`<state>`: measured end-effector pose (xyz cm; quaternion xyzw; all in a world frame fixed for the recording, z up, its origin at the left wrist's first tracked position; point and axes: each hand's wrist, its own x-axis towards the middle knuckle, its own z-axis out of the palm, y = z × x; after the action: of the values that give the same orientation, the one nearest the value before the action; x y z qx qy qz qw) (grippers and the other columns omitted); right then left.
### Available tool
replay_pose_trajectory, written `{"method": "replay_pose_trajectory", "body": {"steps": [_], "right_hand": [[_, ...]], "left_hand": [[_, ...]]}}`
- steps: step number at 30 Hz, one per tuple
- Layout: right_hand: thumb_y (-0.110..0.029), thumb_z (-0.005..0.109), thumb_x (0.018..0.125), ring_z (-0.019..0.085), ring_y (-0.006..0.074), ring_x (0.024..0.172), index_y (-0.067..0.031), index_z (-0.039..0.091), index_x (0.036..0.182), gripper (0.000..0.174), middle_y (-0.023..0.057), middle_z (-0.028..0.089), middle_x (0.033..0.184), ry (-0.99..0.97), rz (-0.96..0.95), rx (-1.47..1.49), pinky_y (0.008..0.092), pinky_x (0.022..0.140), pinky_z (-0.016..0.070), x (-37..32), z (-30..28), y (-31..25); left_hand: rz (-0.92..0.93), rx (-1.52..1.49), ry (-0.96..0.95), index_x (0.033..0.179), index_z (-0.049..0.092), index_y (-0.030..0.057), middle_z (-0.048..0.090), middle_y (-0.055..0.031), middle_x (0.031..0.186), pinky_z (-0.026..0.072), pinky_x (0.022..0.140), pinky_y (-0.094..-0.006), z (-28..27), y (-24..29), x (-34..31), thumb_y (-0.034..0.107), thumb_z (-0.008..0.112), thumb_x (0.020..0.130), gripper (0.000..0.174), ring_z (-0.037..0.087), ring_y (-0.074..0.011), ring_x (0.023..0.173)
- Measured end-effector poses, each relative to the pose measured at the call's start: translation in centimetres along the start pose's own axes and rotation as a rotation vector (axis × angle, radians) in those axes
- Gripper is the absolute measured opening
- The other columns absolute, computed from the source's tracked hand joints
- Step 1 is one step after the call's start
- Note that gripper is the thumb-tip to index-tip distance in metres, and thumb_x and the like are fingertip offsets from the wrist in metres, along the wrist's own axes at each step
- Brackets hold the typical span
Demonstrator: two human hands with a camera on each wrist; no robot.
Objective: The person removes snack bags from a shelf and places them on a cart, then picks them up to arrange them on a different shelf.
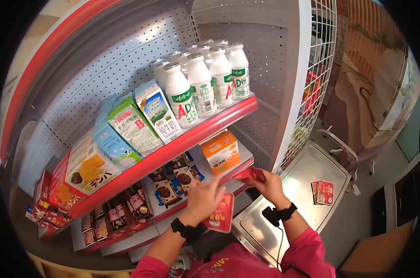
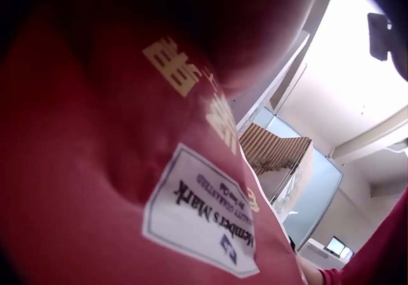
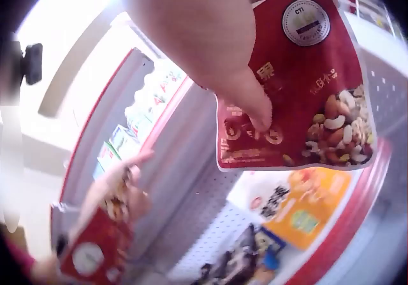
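Note:
My left hand (image 1: 203, 201) grips a red nut packet (image 1: 224, 215) that hangs below the palm, its index finger stretched toward the shelf. That packet (image 2: 204, 202) fills much of the left wrist view, with a white label on it. In front of the lower shelf, my right hand (image 1: 271, 189) pinches a second red nut packet (image 1: 249, 175) by its edge. Its printed nuts and a round seal show on this packet (image 3: 299, 94) in the right wrist view. Just behind it on the shelf stands an orange-and-white box (image 1: 220, 152).
White milk drink bottles (image 1: 201, 88) and cartons (image 1: 156, 111) line the upper shelf. Cookie packs (image 1: 175, 180) lie on the lower shelf. More red packets (image 1: 323, 192) lie on a metal cart (image 1: 298, 185) at the right. A wire grid (image 1: 307, 92) flanks the shelving.

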<state>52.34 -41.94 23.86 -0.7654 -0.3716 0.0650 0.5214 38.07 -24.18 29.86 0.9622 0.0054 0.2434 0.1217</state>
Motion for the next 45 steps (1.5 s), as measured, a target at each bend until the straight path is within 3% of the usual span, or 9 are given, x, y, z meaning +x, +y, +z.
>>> {"method": "replay_pose_trajectory", "body": {"steps": [3, 7, 13, 16, 19, 22, 32, 39, 45], "right_hand": [[-0.019, 0.07, 0.073, 0.063, 0.0278, 0.069, -0.013, 0.064, 0.102, 0.031, 0.0102, 0.065, 0.078, 0.238, 0.027, -0.26, 0.033, 0.06, 0.0494, -0.7, -1.1, 0.7], [-0.02, 0.072, 0.071, 0.064, 0.0266, 0.068, -0.0118, 0.064, 0.103, 0.034, 0.011, 0.065, 0.076, 0.308, 0.098, -0.283, 0.0318, 0.059, 0.0495, -2.0, -1.1, 1.9], [-0.015, 0.074, 0.069, 0.064, 0.0259, 0.068, -0.0087, 0.064, 0.102, 0.034, 0.0117, 0.065, 0.077, 0.366, 0.086, -0.206, 0.0304, 0.06, 0.0495, -2.4, -1.2, 2.6], [-0.012, 0.075, 0.069, 0.065, 0.0155, 0.071, -0.0022, 0.062, 0.104, 0.038, 0.0107, 0.067, 0.078, 0.29, 0.117, 0.018, 0.0265, 0.066, 0.0493, -1.5, -2.3, 2.6], [-0.008, 0.077, 0.068, 0.059, 0.0093, 0.085, 0.0027, 0.059, 0.107, 0.044, 0.0048, 0.065, 0.095, 0.192, 0.056, 0.42, 0.027, 0.077, 0.0483, 2.6, -4.4, 0.5], [-0.005, 0.077, 0.067, 0.05, 0.0106, 0.105, 0.0035, 0.041, 0.128, 0.072, 0.0098, 0.044, 0.132, 0.071, -0.164, 0.649, 0.0273, 0.09, 0.0422, 6.8, -5.4, -2.8], [-0.008, 0.078, 0.066, 0.051, 0.0148, 0.107, 0.0028, 0.044, 0.125, 0.069, 0.0104, 0.045, 0.13, 0.315, -0.302, 0.472, 0.0282, 0.09, 0.0427, 12.8, -3.0, -3.2], [-0.005, 0.075, 0.069, 0.053, 0.0138, 0.105, 0.0003, 0.043, 0.125, 0.066, 0.0083, 0.05, 0.124, 0.243, -0.261, 0.792, 0.0278, 0.088, 0.0441, 12.4, -3.6, -3.7], [0.001, 0.073, 0.068, 0.055, 0.0109, 0.1, -0.0017, 0.044, 0.122, 0.061, 0.0046, 0.058, 0.109, 0.142, -0.205, 0.944, 0.0261, 0.086, 0.045, 12.8, -4.3, -3.0]], "left_hand": [[-0.063, 0.114, 0.122, 0.133, 0.03, -0.0035, 0.05, -0.007, 0.05, 0.0385, 0.062, -0.0367, -2.4, 0.2, 3.6, 0.018, 0.062, 0.079, 0.066, 0.051, -0.0261, 0.049], [-0.177, 0.237, 0.15, 0.134, 0.027, -0.0067, 0.05, -0.0069, 0.05, 0.0395, 0.059, -0.0357, -2.6, 0.8, 6.7, 0.018, 0.062, 0.079, 0.07, 0.05, -0.0248, 0.045], [-0.034, 0.46, 0.245, 0.133, 0.028, -0.0058, 0.054, -0.0093, 0.053, 0.0408, 0.049, -0.0383, -1.6, -0.3, 7.6, 0.015, 0.062, 0.078, 0.067, 0.052, -0.0284, 0.045], [-0.151, 0.366, 0.221, 0.127, 0.033, -0.0045, 0.057, -0.0118, 0.056, 0.0447, 0.05, -0.0404, -2.2, 0.2, 8.4, 0.015, 0.06, 0.079, 0.058, 0.057, -0.0298, 0.049], [-0.122, 0.375, 0.228, 0.132, 0.027, -0.0051, 0.057, -0.0114, 0.056, 0.0438, 0.048, -0.0386, -1.5, 0.1, 8.1, 0.015, 0.06, 0.079, 0.066, 0.056, -0.0286, 0.047], [-0.161, 0.398, 0.122, 0.136, 0.021, -0.005, 0.056, -0.0104, 0.054, 0.0435, 0.048, -0.0369, -1.3, 0.2, 7.3, 0.015, 0.061, 0.078, 0.072, 0.055, -0.027, 0.046], [-0.126, 0.416, 0.096, 0.138, 0.019, -0.0043, 0.056, -0.0087, 0.054, 0.0434, 0.05, -0.0352, -1.5, -0.6, 7.0, 0.014, 0.06, 0.078, 0.075, 0.055, -0.025, 0.047], [-0.14, 0.183, 0.213, 0.138, 0.018, -0.0042, 0.05, -0.0081, 0.047, 0.0401, 0.047, -0.0363, -1.0, -0.4, 7.6, 0.01, 0.059, 0.08, 0.072, 0.052, -0.0262, 0.044], [-0.177, 0.051, 0.248, 0.13, 0.029, -0.0038, 0.059, -0.0125, 0.059, 0.044, 0.052, -0.0404, -1.2, 0.3, 9.2, 0.013, 0.059, 0.081, 0.06, 0.057, -0.0313, 0.052]]}}
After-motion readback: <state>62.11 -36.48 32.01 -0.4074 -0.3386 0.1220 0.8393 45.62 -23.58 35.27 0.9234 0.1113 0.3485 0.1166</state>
